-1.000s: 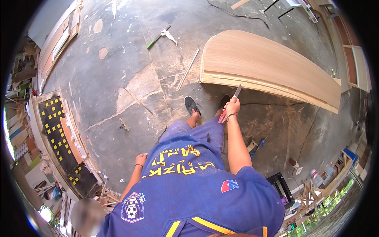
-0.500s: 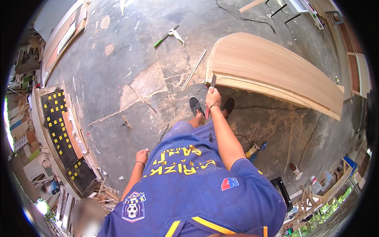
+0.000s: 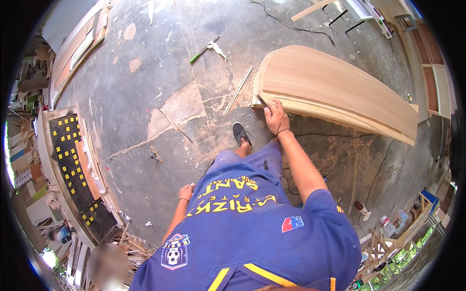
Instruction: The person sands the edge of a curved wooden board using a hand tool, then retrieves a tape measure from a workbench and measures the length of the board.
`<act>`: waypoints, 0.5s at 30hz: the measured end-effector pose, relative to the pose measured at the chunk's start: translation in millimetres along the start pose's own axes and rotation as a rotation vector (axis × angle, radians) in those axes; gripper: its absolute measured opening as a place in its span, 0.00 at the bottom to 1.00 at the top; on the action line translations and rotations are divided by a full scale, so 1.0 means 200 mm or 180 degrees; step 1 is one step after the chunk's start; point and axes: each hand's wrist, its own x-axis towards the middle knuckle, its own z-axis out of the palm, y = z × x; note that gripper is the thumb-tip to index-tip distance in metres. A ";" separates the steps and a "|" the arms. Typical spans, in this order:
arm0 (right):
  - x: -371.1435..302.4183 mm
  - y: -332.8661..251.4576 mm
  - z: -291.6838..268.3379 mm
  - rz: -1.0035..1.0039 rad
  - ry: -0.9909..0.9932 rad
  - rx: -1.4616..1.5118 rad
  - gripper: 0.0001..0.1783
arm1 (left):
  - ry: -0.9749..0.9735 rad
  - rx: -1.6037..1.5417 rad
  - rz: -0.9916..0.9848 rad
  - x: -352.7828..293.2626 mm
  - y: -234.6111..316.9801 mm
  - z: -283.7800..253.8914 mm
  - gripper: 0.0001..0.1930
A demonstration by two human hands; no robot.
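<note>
In my right hand (image 3: pixel 277 119) is a chisel (image 3: pixel 262 101) with a dark flat blade; my grip hides its handle. The blade points up and left, close to the corner of a curved wooden panel (image 3: pixel 325 80). My fingertips reach the panel's near edge, a pale stepped strip (image 3: pixel 335 109). The panel has light wood grain and a rounded left end. My left hand (image 3: pixel 186 191) hangs low beside my shirt, fingers curled, with a tiny white bit at the fingertips that I cannot make out.
A hammer-like tool with a green handle (image 3: pixel 195 58) and a thin wooden strip (image 3: pixel 238 92) lie on the concrete floor (image 3: pixel 160 72). A dark cable (image 3: pixel 296 30) runs beyond the panel. Boards and wood scraps (image 3: pixel 128 242) are piled at left; a white table (image 3: pixel 357 12) stands far right.
My right hand has shifted right, nearer the panel edge, and the chisel has tilted to the left. My left hand has moved a little right, and my body has turned slightly.
</note>
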 end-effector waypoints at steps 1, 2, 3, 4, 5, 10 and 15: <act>0.03 0.03 0.01 -0.0016 -0.0019 -0.0057 0.17 | -0.0025 0.0005 0.0051 0.01 0.00 0.01 0.14; 0.05 0.05 0.02 -0.0036 -0.0041 -0.0115 0.17 | -0.0050 0.0007 0.0100 0.02 0.00 0.03 0.15; 0.07 0.04 0.02 0.0057 -0.0205 -0.0150 0.18 | -0.0034 -0.0027 0.0054 0.00 0.06 0.03 0.15; 0.08 0.02 0.02 0.0148 -0.0371 -0.0185 0.18 | -0.0007 0.0001 0.0023 -0.01 0.07 0.04 0.15; 0.10 0.00 0.01 0.0237 -0.0538 -0.0220 0.19 | 0.0020 0.0028 -0.0009 -0.01 0.08 0.04 0.15; 0.19 -0.05 0.05 0.0262 -0.0704 -0.0324 0.19 | 0.0079 0.0156 0.0021 -0.07 0.03 0.03 0.15; 0.19 -0.07 0.07 -0.0176 -0.0725 -0.0427 0.19 | -0.0022 0.0697 0.0355 0.00 -0.21 0.04 0.16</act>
